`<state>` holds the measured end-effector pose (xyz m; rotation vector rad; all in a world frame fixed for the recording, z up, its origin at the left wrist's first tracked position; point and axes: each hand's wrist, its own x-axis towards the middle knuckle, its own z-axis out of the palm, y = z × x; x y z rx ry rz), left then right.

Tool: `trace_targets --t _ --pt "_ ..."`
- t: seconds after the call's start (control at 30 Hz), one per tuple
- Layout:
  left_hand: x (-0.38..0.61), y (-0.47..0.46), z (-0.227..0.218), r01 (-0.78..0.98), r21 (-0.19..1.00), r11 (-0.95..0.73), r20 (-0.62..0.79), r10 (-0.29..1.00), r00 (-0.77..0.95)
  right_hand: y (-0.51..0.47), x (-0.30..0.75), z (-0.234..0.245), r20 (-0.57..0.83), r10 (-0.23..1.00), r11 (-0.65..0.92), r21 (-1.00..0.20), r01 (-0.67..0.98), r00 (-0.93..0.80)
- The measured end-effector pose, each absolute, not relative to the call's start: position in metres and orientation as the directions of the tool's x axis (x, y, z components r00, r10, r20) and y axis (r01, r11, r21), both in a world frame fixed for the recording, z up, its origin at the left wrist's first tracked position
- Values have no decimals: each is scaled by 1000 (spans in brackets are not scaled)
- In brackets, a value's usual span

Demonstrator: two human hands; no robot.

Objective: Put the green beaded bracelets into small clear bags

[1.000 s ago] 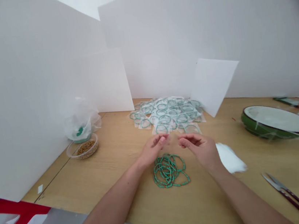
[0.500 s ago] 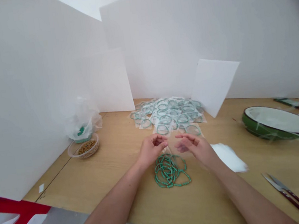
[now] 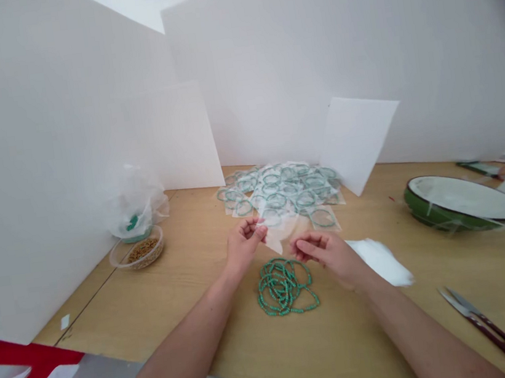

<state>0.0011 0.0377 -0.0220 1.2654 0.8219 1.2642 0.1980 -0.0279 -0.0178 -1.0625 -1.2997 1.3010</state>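
the left hand [image 3: 243,247] pinches a clear plastic bag [image 3: 282,227] in narrow fingers; the right hand [image 3: 327,256] curls narrowly at its edge, grip unclear, above a coil of green beads [image 3: 286,286].

Head view, forward-down, on left hand [image 3: 244,246], right hand [image 3: 329,258]

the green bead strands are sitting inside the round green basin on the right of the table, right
No: the green bead strands are not in the round green basin. The head view shows them lying on the wooden table, just in front of the left hand and right hand.
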Motion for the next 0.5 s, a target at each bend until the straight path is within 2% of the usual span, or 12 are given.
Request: trace_targets --t 0.1,0.17,0.27,0.4,0.5 --pt "1 33 -19 -200 970 -135 186 946 265 -25 200 -20 122 992 125 -988 90 -32" --pt "0 31 -16 -197 975 -106 169 927 336 -24 203 -22 218 974 196 -950 241 67" --pt "-2 30 -13 -210 974 -85 164 905 392 -25 205 -22 336 939 279 -866 415 72" --pt "-4 31 -11 -142 984 -108 158 899 408 -30 202 -19 284 953 302 -902 309 -102" --pt "-5 33 -14 -101 994 -48 87 899 429 -32 200 -17 271 953 297 -923 244 -137"
